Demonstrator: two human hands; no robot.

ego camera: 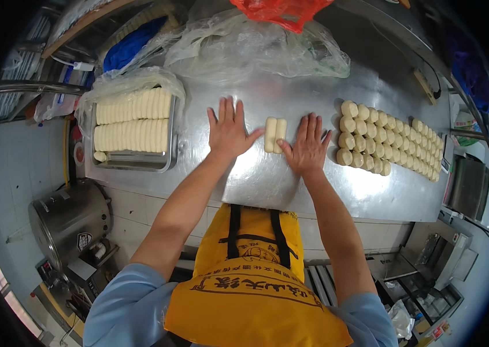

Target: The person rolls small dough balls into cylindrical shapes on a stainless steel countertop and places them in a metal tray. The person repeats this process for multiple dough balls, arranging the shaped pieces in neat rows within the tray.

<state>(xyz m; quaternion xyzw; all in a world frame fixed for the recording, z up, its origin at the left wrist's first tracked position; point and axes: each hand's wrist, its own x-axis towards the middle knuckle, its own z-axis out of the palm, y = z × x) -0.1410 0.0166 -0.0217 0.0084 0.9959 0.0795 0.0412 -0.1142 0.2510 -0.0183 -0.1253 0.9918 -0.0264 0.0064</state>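
Two short dough rolls (275,135) lie side by side, touching, on the steel tabletop (244,182) in front of me. My left hand (229,130) is palm down to their left, fingers spread, its thumb tip at the edge of the left roll. To their right my right hand (309,145) is also palm down, with its thumb against the lower part of the right roll. Neither hand grips anything. Rows of round dough pieces (374,139) stand close together beyond my right hand.
A metal tray (158,162) at the left holds two rows of dough rolls, partly covered by clear plastic. Clear plastic sheeting (253,47) and a red plastic bag (285,11) lie along the back. A steel cylindrical vessel (71,221) stands below the table's left end.
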